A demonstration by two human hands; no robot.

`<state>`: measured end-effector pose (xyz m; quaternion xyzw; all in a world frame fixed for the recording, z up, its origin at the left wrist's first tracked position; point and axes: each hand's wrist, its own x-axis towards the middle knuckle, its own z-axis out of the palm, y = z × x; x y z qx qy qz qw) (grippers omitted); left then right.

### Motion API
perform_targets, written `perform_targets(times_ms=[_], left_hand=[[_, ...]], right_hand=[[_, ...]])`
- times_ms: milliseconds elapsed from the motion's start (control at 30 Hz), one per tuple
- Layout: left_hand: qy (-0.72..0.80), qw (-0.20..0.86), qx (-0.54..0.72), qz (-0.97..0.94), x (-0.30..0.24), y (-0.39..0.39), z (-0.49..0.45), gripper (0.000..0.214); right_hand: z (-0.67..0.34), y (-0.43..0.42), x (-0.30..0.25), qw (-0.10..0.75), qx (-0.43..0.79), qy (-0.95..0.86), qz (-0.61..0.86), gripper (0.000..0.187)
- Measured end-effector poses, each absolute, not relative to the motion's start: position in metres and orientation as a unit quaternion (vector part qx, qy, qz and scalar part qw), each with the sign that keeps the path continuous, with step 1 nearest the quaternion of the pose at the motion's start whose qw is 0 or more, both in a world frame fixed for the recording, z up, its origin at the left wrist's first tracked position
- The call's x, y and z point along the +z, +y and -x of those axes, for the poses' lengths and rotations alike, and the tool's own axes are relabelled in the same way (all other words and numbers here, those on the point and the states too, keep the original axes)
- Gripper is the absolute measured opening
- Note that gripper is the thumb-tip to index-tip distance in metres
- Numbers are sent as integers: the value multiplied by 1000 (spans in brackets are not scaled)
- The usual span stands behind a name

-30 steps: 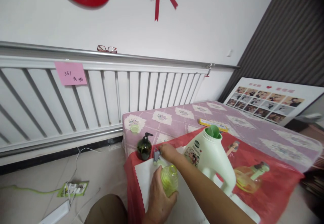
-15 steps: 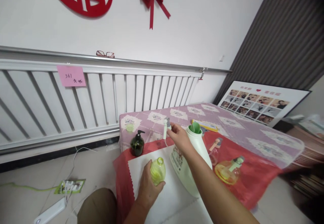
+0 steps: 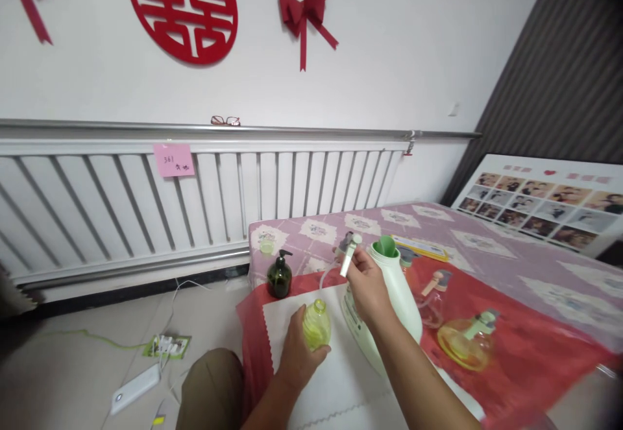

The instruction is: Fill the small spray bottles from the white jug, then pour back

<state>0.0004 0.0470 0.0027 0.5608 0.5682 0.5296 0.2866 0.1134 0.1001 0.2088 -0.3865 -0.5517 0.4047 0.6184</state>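
My left hand is wrapped round a small yellow-green bottle that stands open-necked on a white mat. My right hand pinches a grey-and-white pump head with its thin tube hanging down, held above and to the right of the bottle's neck. Just behind my right hand stands a big white detergent jug with a green funnel in its mouth.
A dark green pump bottle stands at the red cloth's left corner. Two clear pump bottles lie on the red cloth to the right. A radiator runs along the wall; cables and a power strip lie on the floor.
My right hand lifted the pump head out of the yellow-green bottle and now holds it raised by the jug. The left hand kept hold of the bottle. The camera view shifted.
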Motion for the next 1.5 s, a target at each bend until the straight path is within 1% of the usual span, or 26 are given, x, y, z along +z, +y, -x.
perform_targets(times_ms=[167, 400, 567, 667, 833, 1033, 1233, 1500], left_hand=[[576, 276, 525, -563, 5, 47, -1, 93], [573, 273, 528, -564, 5, 46, -1, 92], [572, 267, 523, -573, 1, 47, -1, 91], [566, 270, 528, -573, -1, 48, -1, 92], [561, 273, 538, -567, -2, 50, -2, 93], [563, 278, 531, -569, -2, 50, -1, 93], [571, 274, 509, -582, 1, 48, -1, 93], [576, 278, 501, -583, 1, 49, 0, 91]], right_hand=[[-113, 103, 185, 598, 427, -557, 387, 39], [-116, 102, 152, 528, 448, -605, 393, 40], [-118, 103, 136, 480, 430, -648, 407, 31], [-119, 102, 133, 451, 411, -672, 419, 25], [-119, 96, 130, 414, 399, -701, 422, 23], [-122, 92, 126, 372, 413, -724, 408, 28], [-130, 94, 124, 339, 427, -746, 383, 29], [-135, 96, 128, 314, 397, -768, 393, 35]])
